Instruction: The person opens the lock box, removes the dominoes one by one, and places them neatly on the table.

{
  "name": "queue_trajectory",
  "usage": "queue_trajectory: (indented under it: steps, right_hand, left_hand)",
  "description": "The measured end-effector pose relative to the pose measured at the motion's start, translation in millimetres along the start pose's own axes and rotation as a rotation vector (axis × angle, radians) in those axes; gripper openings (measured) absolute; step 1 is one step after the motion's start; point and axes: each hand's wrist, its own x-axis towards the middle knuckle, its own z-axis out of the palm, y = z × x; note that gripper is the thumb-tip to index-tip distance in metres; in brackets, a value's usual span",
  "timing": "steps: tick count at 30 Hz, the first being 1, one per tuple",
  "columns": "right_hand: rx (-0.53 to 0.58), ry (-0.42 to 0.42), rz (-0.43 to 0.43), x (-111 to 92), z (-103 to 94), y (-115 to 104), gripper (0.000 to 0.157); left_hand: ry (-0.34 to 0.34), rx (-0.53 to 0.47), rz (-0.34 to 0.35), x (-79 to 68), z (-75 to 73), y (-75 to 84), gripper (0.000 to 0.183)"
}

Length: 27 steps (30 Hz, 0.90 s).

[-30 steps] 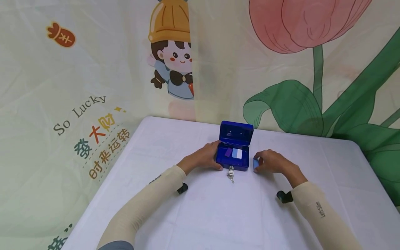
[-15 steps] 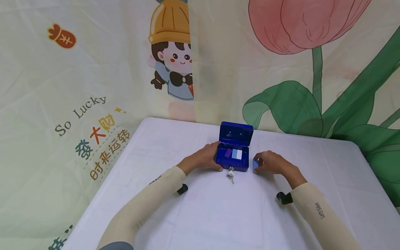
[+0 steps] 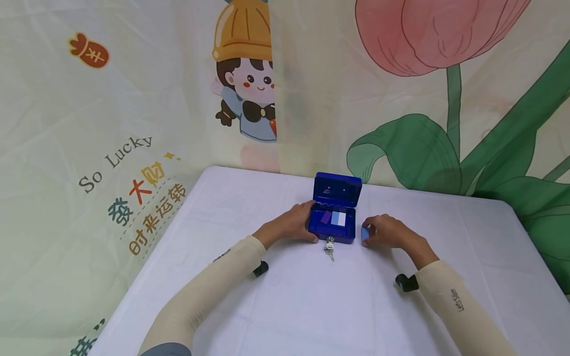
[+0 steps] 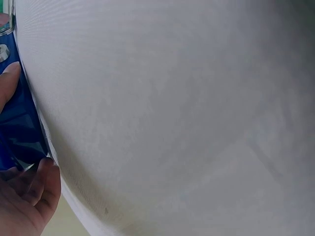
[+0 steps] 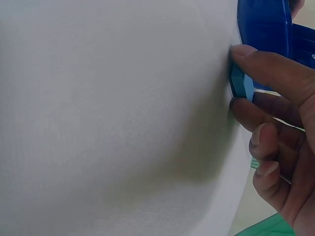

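Note:
A blue cash box [image 3: 342, 239] stands on the table with its lid [image 3: 337, 189] raised. Inside lie a small purple piece [image 3: 326, 217] and a flat piece that is half light blue, half white [image 3: 338, 219]. My left hand [image 3: 296, 223] grips the box's left side, thumb at the front corner and fingers toward the back. Just right of the box, my right hand [image 3: 386, 231] pinches a small light-blue block [image 5: 238, 81] between thumb and finger, close to the tabletop. Keys [image 3: 329, 251] hang from the lock at the front of the box.
The box rests on a white-covered table [image 3: 311, 306]. Behind it hangs a printed cloth [image 3: 311, 99] with a cartoon figure and a large tulip. A dark wrist camera [image 3: 406, 283] sticks out beneath the right sleeve, and another [image 3: 261, 269] beneath the left.

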Motion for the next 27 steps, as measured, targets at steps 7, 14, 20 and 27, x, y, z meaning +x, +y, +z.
queue_trajectory:
  steps: [7,14,20,27]
  right_hand:
    - [0.007,0.000,0.005,-0.4,-0.4,0.1,0.054]
    - [0.009,0.003,0.000,-0.1,1.0,2.9,0.055]
    - [-0.005,0.007,-0.009,0.8,0.6,3.5,0.055]
    - [-0.003,0.006,-0.007,-0.1,0.0,2.6,0.056]
  left_hand:
    - [-0.001,-0.008,-0.009,-0.1,-0.6,1.7,0.119]
    - [0.008,0.001,0.003,-0.6,-0.9,2.2,0.117]
    - [0.006,0.006,0.000,-0.1,-0.6,2.4,0.118]
    - [0.003,0.013,-0.005,0.6,-0.6,2.9,0.118]
